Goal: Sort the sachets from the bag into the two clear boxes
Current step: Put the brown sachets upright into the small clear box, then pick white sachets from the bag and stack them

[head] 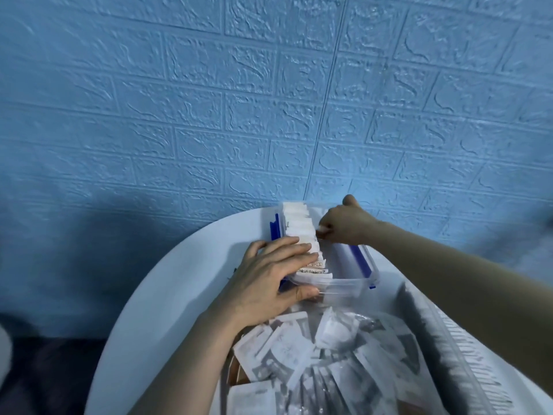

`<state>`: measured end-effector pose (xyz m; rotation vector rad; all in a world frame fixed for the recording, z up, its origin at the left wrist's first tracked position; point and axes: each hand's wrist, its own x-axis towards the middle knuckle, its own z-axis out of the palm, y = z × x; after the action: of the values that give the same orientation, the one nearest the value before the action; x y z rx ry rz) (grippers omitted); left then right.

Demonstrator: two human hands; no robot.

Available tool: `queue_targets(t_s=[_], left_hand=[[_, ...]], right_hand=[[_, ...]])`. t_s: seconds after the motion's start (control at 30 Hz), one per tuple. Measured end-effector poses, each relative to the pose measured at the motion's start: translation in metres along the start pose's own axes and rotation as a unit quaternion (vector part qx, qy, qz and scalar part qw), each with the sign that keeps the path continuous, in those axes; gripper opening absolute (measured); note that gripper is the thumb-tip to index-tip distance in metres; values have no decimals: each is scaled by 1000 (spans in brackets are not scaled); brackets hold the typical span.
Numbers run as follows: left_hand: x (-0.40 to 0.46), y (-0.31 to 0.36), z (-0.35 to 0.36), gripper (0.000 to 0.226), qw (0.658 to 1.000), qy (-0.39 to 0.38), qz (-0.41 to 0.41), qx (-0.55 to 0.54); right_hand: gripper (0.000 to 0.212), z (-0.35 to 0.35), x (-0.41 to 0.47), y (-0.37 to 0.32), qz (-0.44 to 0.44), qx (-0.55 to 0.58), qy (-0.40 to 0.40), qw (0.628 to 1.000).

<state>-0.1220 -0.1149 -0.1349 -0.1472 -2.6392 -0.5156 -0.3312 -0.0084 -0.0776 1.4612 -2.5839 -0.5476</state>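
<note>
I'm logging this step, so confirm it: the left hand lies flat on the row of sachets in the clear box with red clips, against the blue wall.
One thing is wrong: the clips are blue, not red. The head view shows the left hand flat on the row of sachets in the clear box, against the blue wall.

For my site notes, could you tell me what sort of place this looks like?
Probably a room in a home rather than a workshop: a blue brick-pattern wall stands behind a small round white table, where a clear box and a bag of sachets sit.
</note>
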Motion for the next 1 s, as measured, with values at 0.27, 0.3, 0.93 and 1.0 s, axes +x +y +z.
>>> queue_targets(t_s=[0.27,0.3,0.93,1.0], left_hand=[[1,-2,3,69,1000,-9,-6,-13],[1,-2,3,69,1000,-10,-7,-14],[2,-6,5,69,1000,4,2,-22],[3,-3,0,72,1000,0,-3,-24]], right_hand=[[4,-13,15,16,30,172,32,984],[4,-10,17,15,37,183,35,982],[24,-17,-9,13,43,248,195,948],[20,-38,-37,5,26,297,208,932]])
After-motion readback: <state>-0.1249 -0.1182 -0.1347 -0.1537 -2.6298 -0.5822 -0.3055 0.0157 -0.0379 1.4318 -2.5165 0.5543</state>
